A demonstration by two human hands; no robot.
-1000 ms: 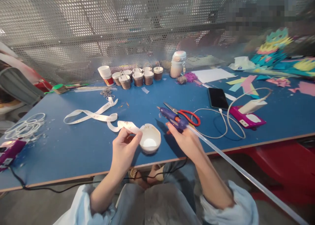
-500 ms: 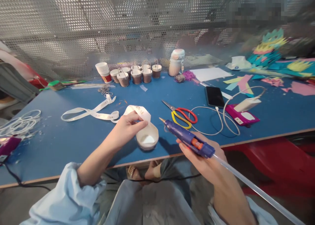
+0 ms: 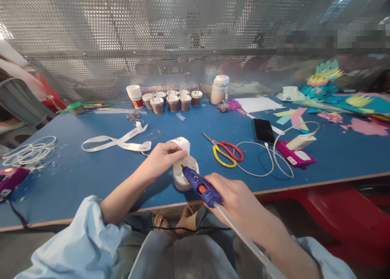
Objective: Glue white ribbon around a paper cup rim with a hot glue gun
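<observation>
Nearest, the right hand (image 3: 233, 193) is curled around a blue glue gun (image 3: 199, 184), a long clear glue stick (image 3: 243, 240) trailing from its back. Its nozzle points far and left over the mouth of a small white cup (image 3: 182, 184), which sits upright near the tabletop's (image 3: 91, 181) near edge; whether it touches the wall I cannot tell. Just beyond, the left hand (image 3: 166, 159) pinches a printed white ribbon (image 3: 183, 142) between thumb and fingers at the cup's left rim. I would lay a thin, even bead, hold the ribbon flat and taut, and keep those fingertips clear of the hot tip, since cup and nozzle are close together.

Half a second ago the gun was off to the cup's right; now its nozzle is over the opening. The left hand's pinch remains, and the scissors (image 3: 225, 151) farther right still lie open.
</observation>
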